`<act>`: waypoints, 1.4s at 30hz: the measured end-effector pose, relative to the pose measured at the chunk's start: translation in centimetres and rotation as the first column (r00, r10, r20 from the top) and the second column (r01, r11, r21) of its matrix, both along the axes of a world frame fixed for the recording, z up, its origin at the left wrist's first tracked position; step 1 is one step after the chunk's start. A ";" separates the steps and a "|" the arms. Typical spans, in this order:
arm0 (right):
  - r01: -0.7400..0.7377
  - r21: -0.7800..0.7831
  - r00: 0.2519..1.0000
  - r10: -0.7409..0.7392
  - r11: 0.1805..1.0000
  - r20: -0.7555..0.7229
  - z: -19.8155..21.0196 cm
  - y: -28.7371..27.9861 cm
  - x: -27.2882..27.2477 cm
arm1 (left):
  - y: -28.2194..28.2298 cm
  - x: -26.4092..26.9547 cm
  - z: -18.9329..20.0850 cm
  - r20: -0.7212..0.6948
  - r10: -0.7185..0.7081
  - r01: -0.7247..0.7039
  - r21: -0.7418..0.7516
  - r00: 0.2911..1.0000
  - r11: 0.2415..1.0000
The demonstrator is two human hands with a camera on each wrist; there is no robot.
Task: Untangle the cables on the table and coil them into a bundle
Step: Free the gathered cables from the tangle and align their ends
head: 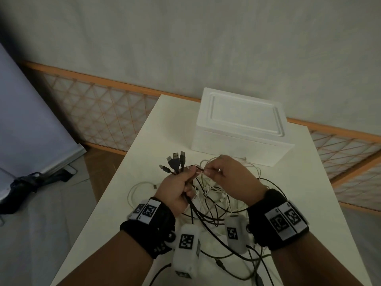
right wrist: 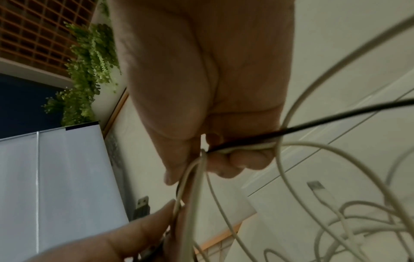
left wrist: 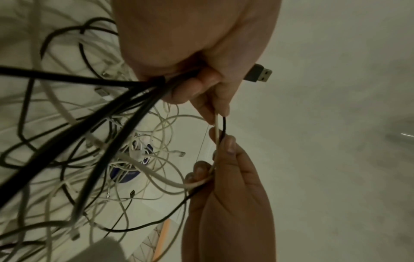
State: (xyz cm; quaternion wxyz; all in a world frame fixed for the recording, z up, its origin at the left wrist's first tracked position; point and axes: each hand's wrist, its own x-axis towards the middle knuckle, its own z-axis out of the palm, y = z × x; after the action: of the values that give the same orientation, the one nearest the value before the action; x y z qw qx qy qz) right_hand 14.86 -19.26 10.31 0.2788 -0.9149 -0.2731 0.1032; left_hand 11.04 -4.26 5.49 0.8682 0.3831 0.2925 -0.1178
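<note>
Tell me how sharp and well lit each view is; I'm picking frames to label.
Head view: dim, corners vignetted, but plugs and cables are sharp. Left wrist view: near black cables smeared, the plug crisp. Right wrist view: softest, left hand blurred, strongly distorted.

White table [head: 156,129] with tangled cables [head: 216,205] and foam box [head: 239,129]

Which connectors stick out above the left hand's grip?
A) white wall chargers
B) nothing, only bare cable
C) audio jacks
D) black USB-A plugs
D: in the head view the left hand grips a bunch of black cables whose black USB-A plugs fan out above the fist; the left wrist view shows one such plug past the fingers.
</note>
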 end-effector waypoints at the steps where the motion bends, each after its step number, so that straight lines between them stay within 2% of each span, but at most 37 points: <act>1: -0.002 -0.020 1.000 0.002 1.000 0.020 -0.2 0.1 0.1 | 0.1 -0.2 -0.2 -0.002 -0.007 0.007 0.021 1.000 1.000; 3: 0.093 -0.020 0.975 -0.087 0.995 0.202 -0.1 0.5 0.2 | 0.4 -0.5 -0.8 -0.024 -0.009 0.010 0.058 1.000 0.998; 5: 0.196 0.133 0.901 -0.232 0.972 0.367 0.7 0.8 0.6 | 0.8 -0.8 -1.8 -0.068 0.001 0.005 0.076 0.998 0.997; 8: 0.245 0.402 0.832 -0.404 0.882 0.381 3.1 0.6 1.3 | 1.6 -1.8 -3.4 -0.122 0.020 -0.007 0.108 0.992 0.994; 11: 0.245 0.411 0.707 -0.452 0.878 0.543 5.5 0.2 1.2 | 2.5 -2.6 -4.0 -0.179 0.054 -0.026 0.154 0.982 0.988; 12: 0.210 0.405 0.713 -0.423 0.890 0.559 6.0 0.1 1.1 | 2.8 -2.6 -3.8 -0.170 0.060 -0.036 0.139 0.984 0.990; 13: 0.166 0.411 0.763 -0.381 0.897 0.522 6.2 0.1 0.8 | 3.0 -2.4 -3.4 -0.136 0.068 -0.054 0.104 0.988 0.993; 15: 0.156 0.417 0.904 -0.300 0.895 0.305 6.1 0.5 0.0 | 2.9 -1.9 -1.7 -0.012 0.097 -0.097 -0.006 0.995 0.995; 16: 0.165 0.396 0.938 -0.268 0.903 0.218 5.7 0.8 -0.5 | 2.7 -1.7 -0.6 0.066 0.115 -0.111 -0.064 0.991 0.992; 18: 0.127 0.323 0.966 -0.191 0.938 0.176 4.7 1.3 -1.5 | 2.2 -1.4 1.6 0.198 0.155 -0.122 -0.168 0.968 0.978; 21: 0.002 0.156 0.979 -0.034 0.988 0.199 2.8 1.8 -3.0 | 2.0 -1.1 3.5 0.303 0.165 -0.084 -0.265 0.939 0.961; 24: -0.100 0.018 0.985 0.096 0.995 0.143 1.1 1.8 -4.1 | 2.0 -0.9 3.9 0.257 0.133 -0.089 -0.178 0.957 0.980; 26: -0.105 -0.072 0.986 0.114 0.992 0.125 0.5 1.2 -4.3 | 2.4 -0.8 3.6 0.198 0.184 -0.150 -0.176 0.963 0.973; 28: -0.042 -0.179 0.985 0.071 0.983 0.156 0.4 -0.3 -3.9 | 3.9 -0.8 3.2 0.138 0.273 -0.239 -0.221 0.952 0.945; 30: 0.066 -0.202 0.988 -0.035 0.977 0.151 0.4 -2.5 -3.3 | 6.5 -0.8 3.1 0.120 0.316 -0.277 -0.263 0.941 0.924; 34: 0.193 -0.183 0.964 -0.151 0.964 0.220 0.6 -5.5 -1.8 | 10.0 -1.1 3.2 0.155 0.277 -0.263 -0.103 0.948 0.959; 37: 0.158 -0.117 0.960 -0.125 0.980 0.249 2.3 -4.6 -1.3 | 8.5 -1.1 3.6 0.243 0.078 -0.107 0.108 0.967 0.988; 40: 0.131 0.016 0.964 -0.131 0.991 0.229 5.0 -2.3 -1.4 | 5.2 -1.1 4.7 0.305 -0.130 0.031 0.308 0.944 0.951; 42: 0.130 0.136 0.963 -0.158 0.982 0.219 6.5 -0.8 -1.7 | 3.2 -1.2 5.4 0.332 -0.253 0.116 0.382 0.909 0.917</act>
State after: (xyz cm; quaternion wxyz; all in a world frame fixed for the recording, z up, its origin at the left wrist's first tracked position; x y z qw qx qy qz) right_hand 13.21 -20.09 16.80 0.3070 -0.9196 -0.2419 -0.0400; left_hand 9.81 -1.06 10.89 0.8093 0.5746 0.0998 -0.0707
